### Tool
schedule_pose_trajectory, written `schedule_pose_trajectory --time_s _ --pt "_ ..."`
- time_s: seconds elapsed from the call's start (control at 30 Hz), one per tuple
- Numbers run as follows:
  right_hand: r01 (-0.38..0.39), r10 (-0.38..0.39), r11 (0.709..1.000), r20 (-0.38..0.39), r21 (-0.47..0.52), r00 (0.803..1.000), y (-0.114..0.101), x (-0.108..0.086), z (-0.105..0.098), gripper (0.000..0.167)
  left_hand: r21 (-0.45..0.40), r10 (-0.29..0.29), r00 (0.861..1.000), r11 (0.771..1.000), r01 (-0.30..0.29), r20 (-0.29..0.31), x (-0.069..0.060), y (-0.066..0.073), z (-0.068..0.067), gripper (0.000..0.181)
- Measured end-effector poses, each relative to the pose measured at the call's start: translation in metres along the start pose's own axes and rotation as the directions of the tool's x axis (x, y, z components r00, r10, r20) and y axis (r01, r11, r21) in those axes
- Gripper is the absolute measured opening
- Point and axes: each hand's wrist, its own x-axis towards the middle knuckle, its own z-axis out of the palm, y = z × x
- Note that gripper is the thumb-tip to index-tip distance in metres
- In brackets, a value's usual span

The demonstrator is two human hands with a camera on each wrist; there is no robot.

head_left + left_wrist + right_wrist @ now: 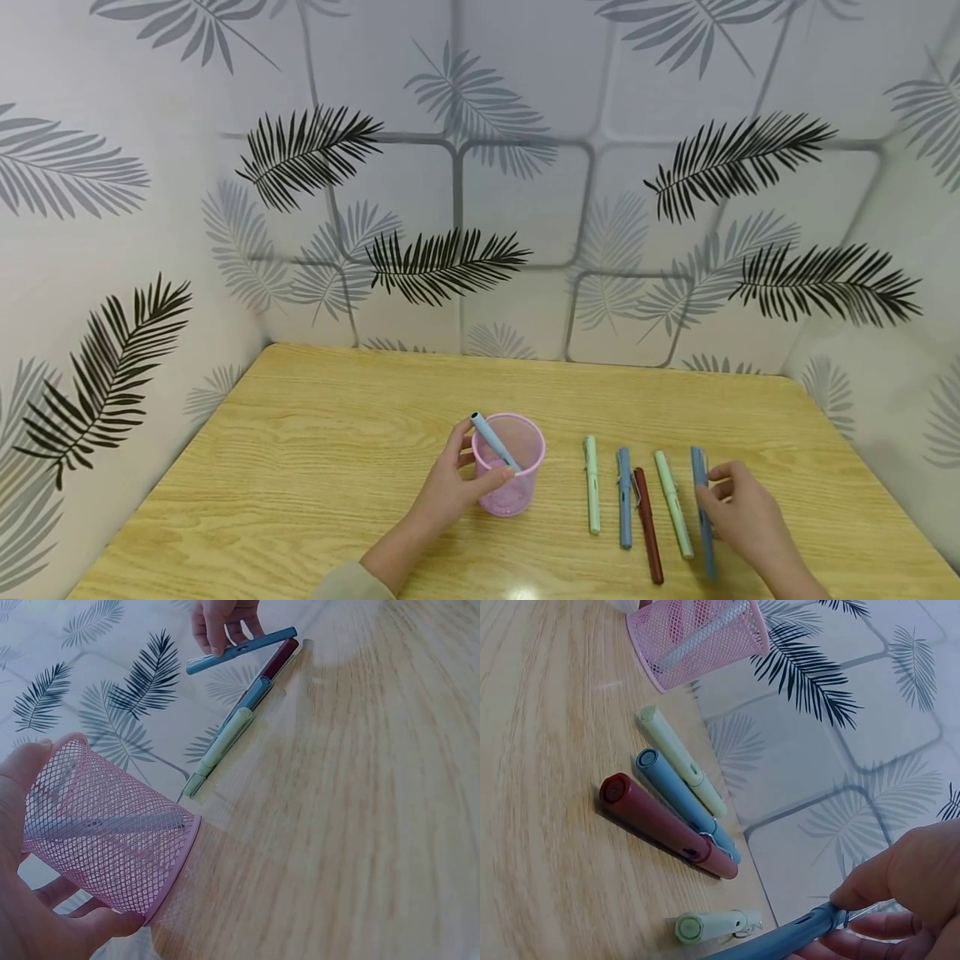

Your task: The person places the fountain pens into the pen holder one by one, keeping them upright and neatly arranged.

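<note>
Left hand (450, 483) curls round an upright pink mesh cylindrical cup (513, 502), likely to steady it; a slim light-blue pen (493, 439) leans inside, against the far-left rim. Right hand (744, 510) pinches a blue clip pen (706, 537), far right. Between, on the yellow wood-grained table (300, 458), left to right: pale-green pen (592, 485), second blue pen (625, 500), dark-red pen (648, 529), another pale-green pen (674, 504), crossing the direct way to the cup.

Your mesh cup (512, 497) is pink, the inside pen (495, 442) light blue, your held pen (706, 537) blue. You see another blue pen (625, 502), a dark red pen (648, 527), two pale green pens (593, 487), a yellow wood-grained table (300, 467) and a pale wall (525, 83) in black-and-grey leaf print.
</note>
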Motion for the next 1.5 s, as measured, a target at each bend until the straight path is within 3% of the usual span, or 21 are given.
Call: schedule_pose_trajectory --time_s 0.4,0.63,0.83,1.23,1.5 --pt "0.055 -0.051 0.998 -0.106 0.038 0.993 -0.015 -0.001 0.005 0.041 -0.004 0.006 1.0 1.0 -0.006 0.002 0.001 -0.001 -0.003 0.076" --pt "0.094 -0.08 0.993 -0.192 0.066 0.978 -0.023 -0.004 0.008 0.04 -0.006 -0.016 1.0 1.0 0.016 0.021 -0.013 0.033 -0.003 0.076" --pt "0.125 -0.103 0.989 -0.23 0.083 0.968 -0.027 -0.004 0.01 0.037 -0.024 -0.019 1.0 1.0 0.019 0.021 -0.015 0.032 -0.001 0.077" --pt "0.274 -0.216 0.954 -0.346 0.126 0.913 -0.044 -0.001 0.017 0.03 -0.013 -0.011 1.0 1.0 0.012 0.017 -0.013 0.031 -0.003 0.077" --pt "0.423 -0.326 0.891 -0.416 0.167 0.849 -0.058 0.001 0.027 0.025 -0.029 -0.001 1.0 1.0 0.001 0.018 -0.01 0.032 -0.003 0.076"
